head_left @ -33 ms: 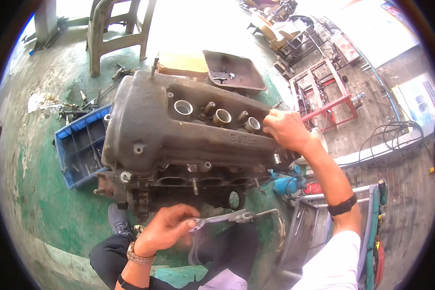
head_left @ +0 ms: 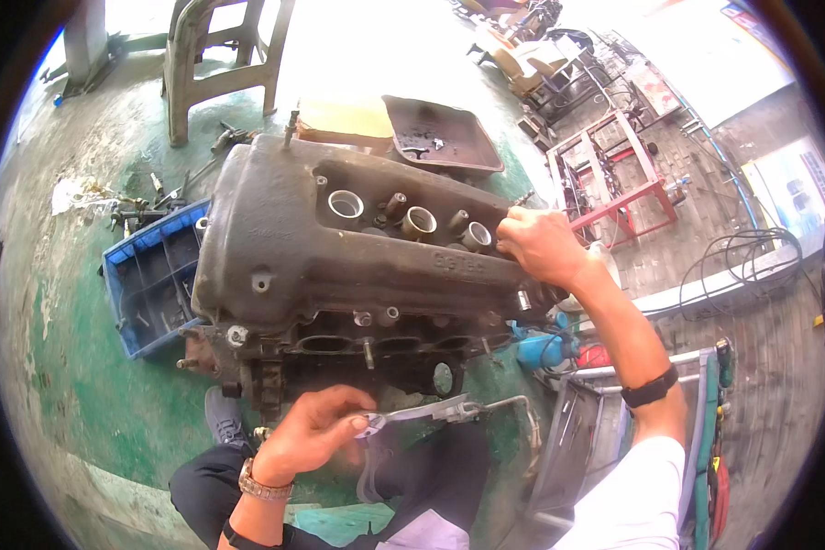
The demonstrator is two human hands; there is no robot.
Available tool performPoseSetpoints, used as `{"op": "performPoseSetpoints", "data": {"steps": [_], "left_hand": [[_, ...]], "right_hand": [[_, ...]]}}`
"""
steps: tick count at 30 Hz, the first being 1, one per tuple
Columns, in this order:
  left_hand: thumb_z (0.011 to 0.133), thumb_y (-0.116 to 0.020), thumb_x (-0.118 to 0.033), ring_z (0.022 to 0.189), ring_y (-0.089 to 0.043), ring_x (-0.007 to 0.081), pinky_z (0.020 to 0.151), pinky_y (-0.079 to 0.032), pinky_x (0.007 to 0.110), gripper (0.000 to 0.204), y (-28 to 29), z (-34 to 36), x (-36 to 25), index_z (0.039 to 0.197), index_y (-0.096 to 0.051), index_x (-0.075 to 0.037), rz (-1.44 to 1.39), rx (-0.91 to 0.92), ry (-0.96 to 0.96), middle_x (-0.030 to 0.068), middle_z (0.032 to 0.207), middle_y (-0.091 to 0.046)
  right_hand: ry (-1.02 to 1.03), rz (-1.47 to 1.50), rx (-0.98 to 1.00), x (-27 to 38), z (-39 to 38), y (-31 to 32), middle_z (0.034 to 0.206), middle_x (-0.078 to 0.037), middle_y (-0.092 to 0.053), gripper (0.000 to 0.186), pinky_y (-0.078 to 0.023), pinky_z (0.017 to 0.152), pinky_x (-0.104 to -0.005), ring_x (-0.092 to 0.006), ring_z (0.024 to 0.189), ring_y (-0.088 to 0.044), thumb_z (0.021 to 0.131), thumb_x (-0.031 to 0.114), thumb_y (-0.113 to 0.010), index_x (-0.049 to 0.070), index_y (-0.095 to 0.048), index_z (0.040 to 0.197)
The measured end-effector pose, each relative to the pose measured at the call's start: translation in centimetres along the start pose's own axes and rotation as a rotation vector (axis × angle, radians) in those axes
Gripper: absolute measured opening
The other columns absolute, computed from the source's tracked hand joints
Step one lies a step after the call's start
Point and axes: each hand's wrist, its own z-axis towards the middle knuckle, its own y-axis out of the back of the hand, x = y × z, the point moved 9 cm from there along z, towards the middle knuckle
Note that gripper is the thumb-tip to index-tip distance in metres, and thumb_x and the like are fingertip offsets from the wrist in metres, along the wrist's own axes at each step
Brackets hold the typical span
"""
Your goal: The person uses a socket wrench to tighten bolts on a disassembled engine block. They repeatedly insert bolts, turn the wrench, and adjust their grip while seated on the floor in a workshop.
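Observation:
A dark, grimy engine head with a valve cover (head_left: 247,247) lies across the middle of the view, with three pale-rimmed round openings and studs along its lower side. My left hand (head_left: 316,431), low and in front of it, grips a silver wrench (head_left: 417,411); a bent metal pipe (head_left: 522,417) shows beyond the wrench's far end. At the cover's right end is my right hand (head_left: 545,243), its fingers closed at the edge; what they hold, if anything, is hidden.
Left of the engine sits a blue compartmented bin (head_left: 137,293). Behind are a plastic stool (head_left: 188,73), a parts tray (head_left: 449,156) and loose parts. To the right are a red metal frame (head_left: 619,220), coiled hoses (head_left: 733,275), a blue tool (head_left: 536,353) and a metal cart (head_left: 706,403).

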Motion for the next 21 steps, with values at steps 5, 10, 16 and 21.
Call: {"op": "performPoseSetpoints", "data": {"steps": [5, 10, 16, 21], "left_hand": [[0.099, -0.065, -0.013, 0.064, -0.067, 0.0113, 0.054, -0.048, 0.024, 0.023, 0.6, 0.2, 0.4, 0.115, -0.062, 0.002, -0.012, -0.034, -0.007, 0.0042, 0.088, -0.068], [0.098, -0.065, -0.009, 0.063, -0.065, 0.0114, 0.056, -0.052, 0.025, 0.021, 0.7, 0.2, 0.8, 0.115, -0.062, 0.004, 0.018, -0.056, 0.005, 0.0052, 0.090, -0.065], [0.097, -0.064, -0.005, 0.064, -0.063, 0.0119, 0.056, -0.055, 0.026, 0.020, 0.7, 0.2, 0.6, 0.113, -0.061, 0.006, 0.071, -0.074, 0.041, 0.0078, 0.094, -0.063], [0.097, -0.065, -0.006, 0.063, -0.063, 0.0114, 0.055, -0.054, 0.026, 0.020, 0.7, 0.2, 0.3, 0.112, -0.061, 0.007, 0.092, -0.087, 0.027, 0.0082, 0.094, -0.064]], "right_hand": [[-0.024, -0.001, 0.043, -0.4, 0.4, -0.3, 0.087, -0.011, -0.064, 0.014, -0.051, 0.071, -0.0454, -0.0348, 0.081, -0.066, 0.084, 0.019, -0.073, 0.008, -0.067, 0.090], [0.029, 0.125, -0.047, -0.2, 0.0, 0.6, 0.087, -0.011, -0.063, 0.013, -0.051, 0.071, -0.0457, -0.0352, 0.082, -0.066, 0.083, 0.017, -0.073, 0.010, -0.068, 0.093], [0.006, 0.105, -0.021, -0.7, 0.4, -0.3, 0.087, -0.009, -0.064, 0.012, -0.050, 0.070, -0.0454, -0.0338, 0.082, -0.066, 0.083, 0.018, -0.074, 0.011, -0.070, 0.092], [-0.001, 0.005, -0.001, -0.8, 0.5, 0.1, 0.084, -0.008, -0.065, 0.011, -0.051, 0.071, -0.0439, -0.0333, 0.080, -0.067, 0.084, 0.020, -0.074, 0.010, -0.071, 0.088]]}}
